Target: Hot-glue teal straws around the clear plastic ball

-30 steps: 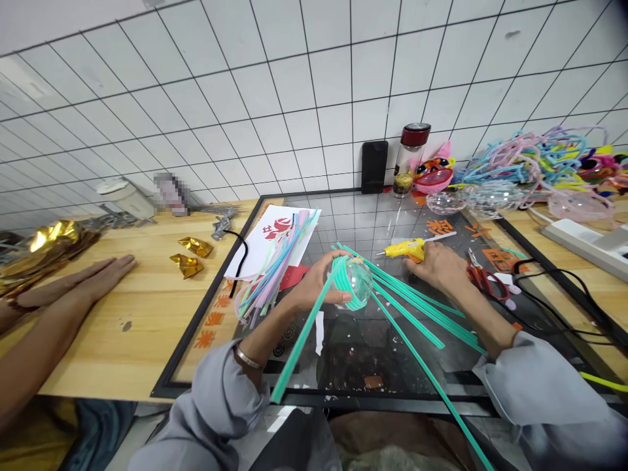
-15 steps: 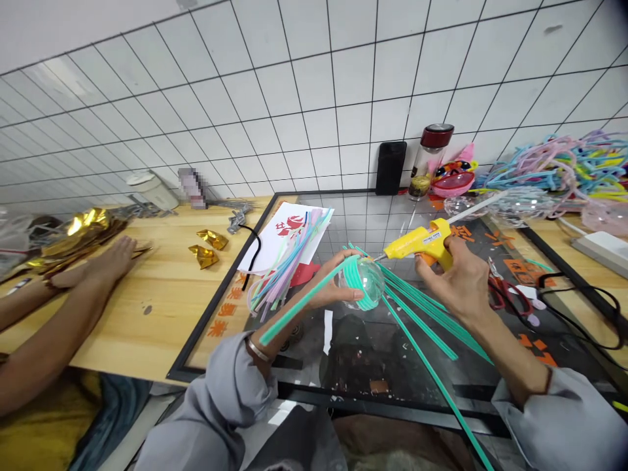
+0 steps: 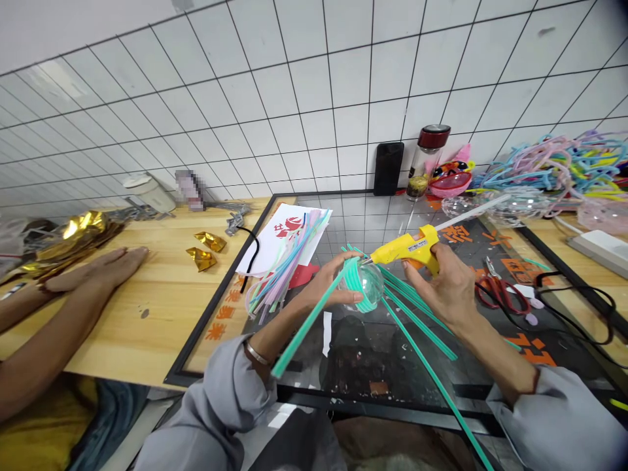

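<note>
My left hand [image 3: 333, 284] is closed round a clear plastic ball [image 3: 373, 282] that is partly wrapped in green strips [image 3: 357, 299]. One loose green strip [image 3: 307, 333] sticks out from the ball toward my left forearm. My right hand [image 3: 446, 284] grips a yellow glue gun [image 3: 405, 248] with a long white glue stick in its back. The gun's nozzle meets the top of the ball, at the edge of the green wrapping. More green strips [image 3: 422, 327] lie on the dark glass to the right, partly behind my right hand.
A bundle of pastel strips [image 3: 287, 268] lies on white paper [image 3: 255, 252]. Red-handled scissors [image 3: 500, 291] and a black cable [image 3: 589, 330] are at right. A phone [image 3: 388, 169] and a tea bottle [image 3: 426, 163] stand by the wall. A co-worker's hands [image 3: 105, 268] rest near gold foil pieces [image 3: 202, 258].
The glue gun has moved left, its nozzle now over the green wrapping's edge. The loose green strip has swung downward. The co-worker's hands have shifted slightly.
</note>
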Demonstrator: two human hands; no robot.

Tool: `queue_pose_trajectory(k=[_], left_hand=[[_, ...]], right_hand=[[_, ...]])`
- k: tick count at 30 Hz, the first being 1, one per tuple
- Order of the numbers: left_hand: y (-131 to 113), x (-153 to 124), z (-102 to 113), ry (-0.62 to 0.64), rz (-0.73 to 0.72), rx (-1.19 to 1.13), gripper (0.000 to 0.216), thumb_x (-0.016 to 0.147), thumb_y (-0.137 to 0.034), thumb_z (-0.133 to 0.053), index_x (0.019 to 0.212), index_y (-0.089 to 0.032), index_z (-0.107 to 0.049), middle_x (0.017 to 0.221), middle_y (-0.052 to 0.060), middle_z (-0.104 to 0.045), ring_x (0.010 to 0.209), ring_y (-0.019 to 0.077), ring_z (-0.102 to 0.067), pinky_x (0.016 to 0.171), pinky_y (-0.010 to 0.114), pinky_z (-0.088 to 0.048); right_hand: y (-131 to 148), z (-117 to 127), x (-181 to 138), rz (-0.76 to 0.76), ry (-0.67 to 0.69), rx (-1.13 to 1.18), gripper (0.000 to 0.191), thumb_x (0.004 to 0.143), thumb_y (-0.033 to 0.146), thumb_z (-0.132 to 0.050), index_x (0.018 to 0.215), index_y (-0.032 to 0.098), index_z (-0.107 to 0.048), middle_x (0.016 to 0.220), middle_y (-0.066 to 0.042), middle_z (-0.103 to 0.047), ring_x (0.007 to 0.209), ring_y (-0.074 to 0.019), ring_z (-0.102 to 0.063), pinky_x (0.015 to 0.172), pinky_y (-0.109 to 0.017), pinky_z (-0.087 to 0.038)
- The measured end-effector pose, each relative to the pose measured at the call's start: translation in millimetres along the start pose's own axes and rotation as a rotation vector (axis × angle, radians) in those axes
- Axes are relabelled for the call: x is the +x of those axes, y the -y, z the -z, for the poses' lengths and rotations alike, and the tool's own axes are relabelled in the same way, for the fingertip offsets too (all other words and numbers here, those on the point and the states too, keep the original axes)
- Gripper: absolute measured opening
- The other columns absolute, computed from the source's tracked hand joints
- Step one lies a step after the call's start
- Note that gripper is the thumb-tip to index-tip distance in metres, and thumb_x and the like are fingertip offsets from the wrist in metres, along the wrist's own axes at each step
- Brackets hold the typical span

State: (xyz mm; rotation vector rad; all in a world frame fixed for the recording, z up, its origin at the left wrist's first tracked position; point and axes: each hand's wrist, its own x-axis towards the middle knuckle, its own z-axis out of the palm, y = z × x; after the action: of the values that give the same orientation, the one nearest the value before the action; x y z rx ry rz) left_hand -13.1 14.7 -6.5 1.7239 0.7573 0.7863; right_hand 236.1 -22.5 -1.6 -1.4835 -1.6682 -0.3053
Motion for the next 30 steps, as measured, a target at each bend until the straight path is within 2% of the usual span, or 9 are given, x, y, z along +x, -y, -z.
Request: queue_pose_trajectory(k=[5, 9, 19, 25, 30], left_hand=[[0.4, 1.3, -0.2, -0.01, 0.006, 0.01, 0.082, 0.058, -0.046, -0.084, 0.129, -0.021, -0.051, 0.125, 0.01, -0.058, 0.111, 0.0294, -0.057, 0.1, 0.046, -0.045], [2.1, 1.2, 0.4, -0.002, 0.02, 0.018, 0.083, 0.059, -0.047, -0.084, 0.131, -0.022, -0.05, 0.127, 0.011, -0.058, 0.111, 0.0294, -0.057, 0.099, 0.047, -0.045], [0.1, 1.0, 0.7, 0.009, 0.021, 0.001, 0.084, 0.06, -0.048, -0.084, 0.132, -0.02, -0.049, 0.127, 0.011, -0.058, 0.111, 0.0294, -0.057, 0.097, 0.045, -0.046], [-0.3, 1.5, 0.3, -0.004, -0.002, -0.023, 0.083, 0.059, -0.047, -0.085, 0.13, -0.02, -0.051, 0.129, 0.012, -0.057, 0.116, 0.0312, -0.056, 0.102, 0.047, -0.044], [0.5, 1.1, -0.4, 0.015, 0.012, -0.042, 0.082, 0.06, -0.047, -0.085, 0.13, -0.021, -0.051, 0.129, 0.012, -0.057, 0.113, 0.0304, -0.057, 0.099, 0.046, -0.046]], right_hand=[[-0.5, -4.8, -3.5, -0.023, 0.029, -0.001, 0.04, 0.087, 0.057, -0.052, 0.097, 0.018, -0.057, 0.077, -0.008, -0.066, 0.066, -0.0213, -0.06, 0.058, -0.031, -0.042], [-0.2, -4.0, -4.0, -0.018, 0.04, 0.02, 0.038, 0.086, 0.055, -0.052, 0.094, 0.018, -0.056, 0.074, -0.007, -0.064, 0.062, -0.0202, -0.059, 0.057, -0.031, -0.04], [2.8, 1.8, 0.1, -0.041, 0.104, 0.068, 0.028, 0.083, 0.051, -0.054, 0.076, 0.024, -0.047, 0.061, 0.001, -0.052, 0.052, -0.0155, -0.049, 0.053, -0.029, -0.034], [-1.4, 0.6, 3.2, -0.065, 0.139, 0.104, 0.034, 0.083, 0.056, -0.054, 0.074, 0.025, -0.042, 0.057, 0.003, -0.046, 0.05, -0.0148, -0.044, 0.051, -0.029, -0.032], [-0.1, 1.3, 3.1, -0.07, 0.169, 0.125, 0.037, 0.083, 0.059, -0.054, 0.074, 0.025, -0.044, 0.056, 0.004, -0.043, 0.05, -0.0147, -0.044, 0.052, -0.029, -0.034]])
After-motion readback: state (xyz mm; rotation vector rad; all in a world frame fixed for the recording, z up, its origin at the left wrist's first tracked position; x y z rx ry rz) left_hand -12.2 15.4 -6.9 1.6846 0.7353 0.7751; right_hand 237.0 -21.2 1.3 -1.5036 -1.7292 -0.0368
